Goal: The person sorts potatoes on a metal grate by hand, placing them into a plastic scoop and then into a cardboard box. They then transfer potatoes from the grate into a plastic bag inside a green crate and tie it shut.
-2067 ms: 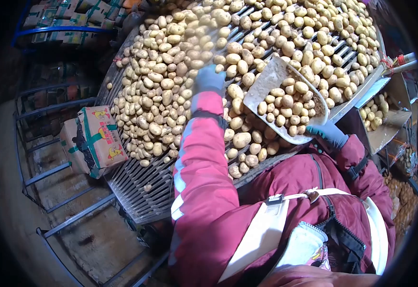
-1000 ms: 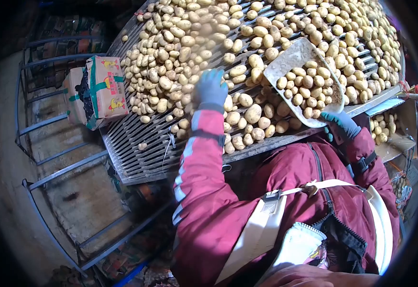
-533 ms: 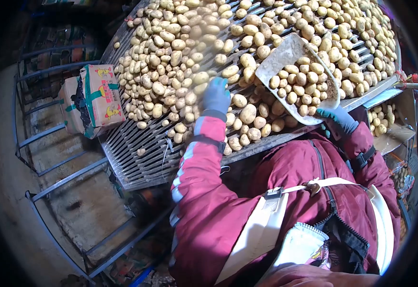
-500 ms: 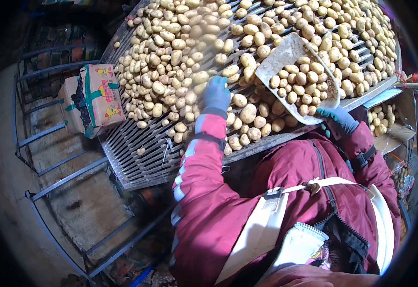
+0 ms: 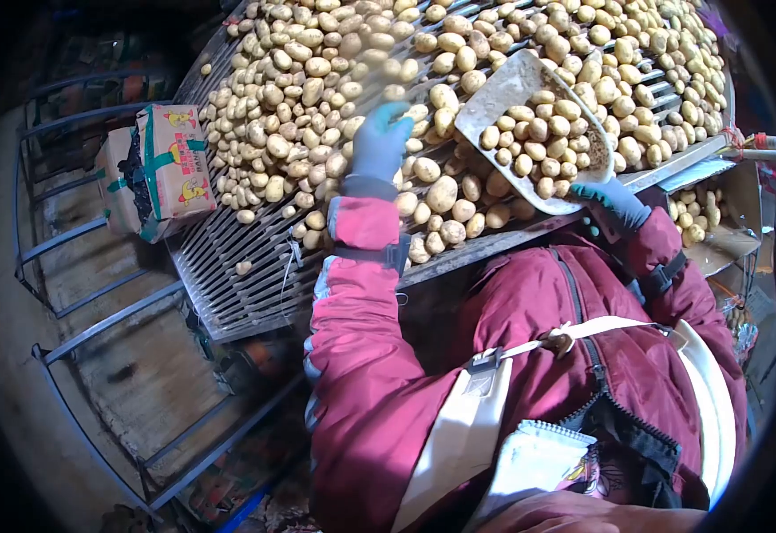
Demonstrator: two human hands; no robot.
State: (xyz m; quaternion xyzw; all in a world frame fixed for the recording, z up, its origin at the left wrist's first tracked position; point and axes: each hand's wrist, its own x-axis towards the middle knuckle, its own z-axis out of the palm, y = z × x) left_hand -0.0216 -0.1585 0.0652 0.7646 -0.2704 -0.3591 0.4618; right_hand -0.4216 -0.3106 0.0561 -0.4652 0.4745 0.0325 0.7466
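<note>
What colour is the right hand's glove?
Right glove: bluish grey, with blue-green fingers; head view.

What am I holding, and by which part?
Your right hand holds the scoop by its near edge; whether your left hand grips anything can't be told.

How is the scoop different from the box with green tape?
The scoop is greyish white; the taped cardboard box is brown with red and yellow print. The right hand holds the scoop; no hand touches the box. The scoop holds potatoes; I can't tell what's in the box. Both are near loose potatoes.
</note>
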